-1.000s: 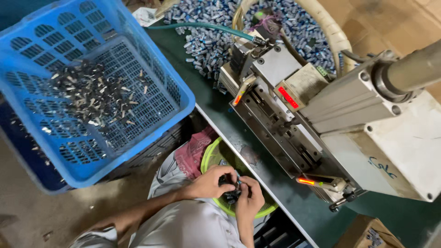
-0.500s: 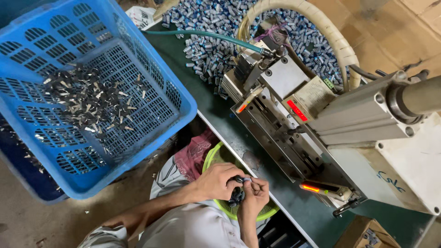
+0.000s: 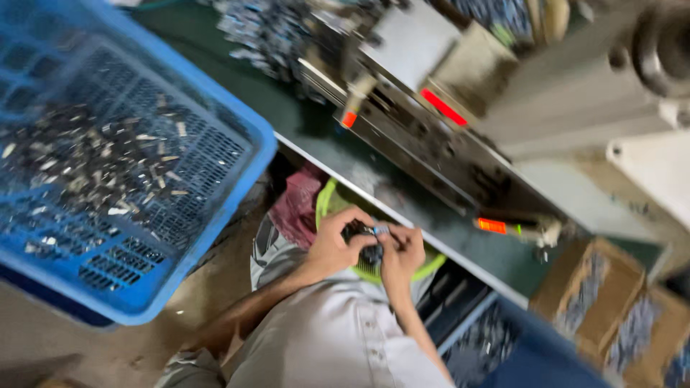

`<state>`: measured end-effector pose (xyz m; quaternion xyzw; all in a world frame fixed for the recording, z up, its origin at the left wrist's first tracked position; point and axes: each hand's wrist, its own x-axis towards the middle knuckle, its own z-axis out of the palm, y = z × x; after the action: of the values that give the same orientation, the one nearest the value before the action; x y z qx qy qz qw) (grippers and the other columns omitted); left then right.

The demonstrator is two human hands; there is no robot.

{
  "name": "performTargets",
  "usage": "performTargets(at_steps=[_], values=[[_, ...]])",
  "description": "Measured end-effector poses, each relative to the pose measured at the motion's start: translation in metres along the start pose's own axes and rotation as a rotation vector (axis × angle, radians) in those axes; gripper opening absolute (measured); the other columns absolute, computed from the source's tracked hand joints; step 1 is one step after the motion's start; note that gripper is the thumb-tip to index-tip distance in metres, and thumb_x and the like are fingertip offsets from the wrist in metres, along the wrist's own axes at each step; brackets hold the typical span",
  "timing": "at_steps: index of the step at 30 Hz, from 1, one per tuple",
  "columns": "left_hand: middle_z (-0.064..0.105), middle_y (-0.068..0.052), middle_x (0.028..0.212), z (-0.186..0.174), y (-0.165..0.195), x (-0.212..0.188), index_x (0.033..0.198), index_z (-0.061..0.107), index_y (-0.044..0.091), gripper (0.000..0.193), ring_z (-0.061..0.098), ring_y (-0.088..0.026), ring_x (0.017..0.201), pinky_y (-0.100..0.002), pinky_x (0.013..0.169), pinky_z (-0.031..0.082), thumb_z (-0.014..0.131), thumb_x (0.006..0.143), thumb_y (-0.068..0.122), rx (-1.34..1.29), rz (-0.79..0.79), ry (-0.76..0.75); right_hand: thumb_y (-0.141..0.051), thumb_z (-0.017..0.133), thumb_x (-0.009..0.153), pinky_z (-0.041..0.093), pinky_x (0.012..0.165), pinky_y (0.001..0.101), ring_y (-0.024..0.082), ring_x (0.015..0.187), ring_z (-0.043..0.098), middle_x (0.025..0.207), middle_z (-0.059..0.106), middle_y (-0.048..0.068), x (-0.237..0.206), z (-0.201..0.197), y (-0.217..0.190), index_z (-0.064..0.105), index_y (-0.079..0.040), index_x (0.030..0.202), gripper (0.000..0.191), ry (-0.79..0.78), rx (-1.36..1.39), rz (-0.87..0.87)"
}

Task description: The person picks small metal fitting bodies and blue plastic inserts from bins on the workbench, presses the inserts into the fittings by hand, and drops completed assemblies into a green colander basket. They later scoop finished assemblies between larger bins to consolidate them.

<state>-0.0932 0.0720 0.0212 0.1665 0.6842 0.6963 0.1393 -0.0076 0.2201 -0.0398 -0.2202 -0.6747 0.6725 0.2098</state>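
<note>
A dark green workbench [image 3: 323,144] carries a grey metal press machine [image 3: 460,136] with orange-red tabs; beneath its edge the person works over their lap. Both hands meet above a lime-green round plastic basin [image 3: 327,205]. The left hand [image 3: 332,244] is curled around a bunch of small dark metal parts [image 3: 365,243], and the right hand [image 3: 404,251] pinches at the same bunch with its fingertips. The parts look light, stiff and easily scattered, best pinched by their ends. A blue perforated plastic crate [image 3: 215,208] of similar pieces sits to the left.
</note>
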Motion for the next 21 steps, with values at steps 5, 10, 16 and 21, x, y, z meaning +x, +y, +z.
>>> performTargets(at_steps=[5,10,16,21], values=[[0.069,-0.009,0.099,-0.001,0.024,0.006,0.105,0.072,0.005,0.027,0.067,-0.027,0.091,-0.033,0.08,0.054,0.074,0.079,-0.003,0.286,0.263,-0.076,0.017,0.07,0.088,0.055,0.073,0.0238,0.014,0.083,0.066,0.103,0.072,0.016,-0.001,-0.008,-0.001,0.053,-0.002,0.108,0.032,-0.032,0.235,0.107],[0.069,-0.009,0.104,0.001,0.029,0.012,0.11,0.067,0.001,0.027,0.064,-0.022,0.095,-0.031,0.086,0.051,0.074,0.086,0.008,-0.273,-0.108,-0.137,0.02,0.064,0.086,0.054,0.073,0.0201,0.012,0.087,0.067,0.106,0.072,0.017,0.0,-0.007,-0.015,0.042,-0.007,0.115,0.045,0.028,0.277,0.015],[0.068,-0.007,0.089,0.002,0.02,0.04,0.096,0.065,0.0,0.016,0.065,-0.013,0.085,-0.028,0.079,0.051,0.077,0.086,0.006,0.077,0.068,-0.319,0.025,0.059,0.093,0.059,0.077,0.0276,0.018,0.087,0.069,0.109,0.071,0.024,0.003,-0.012,-0.025,0.044,-0.001,0.111,0.035,0.022,0.245,-0.052],[0.067,-0.003,0.085,0.014,0.024,0.043,0.099,0.064,0.0,0.014,0.063,-0.006,0.079,-0.024,0.074,0.051,0.075,0.091,0.004,-0.083,-0.054,-0.366,0.024,0.054,0.096,0.058,0.08,0.0275,0.017,0.091,0.069,0.114,0.071,0.026,0.003,-0.018,-0.031,0.044,-0.001,0.111,0.031,0.086,0.241,-0.082]])
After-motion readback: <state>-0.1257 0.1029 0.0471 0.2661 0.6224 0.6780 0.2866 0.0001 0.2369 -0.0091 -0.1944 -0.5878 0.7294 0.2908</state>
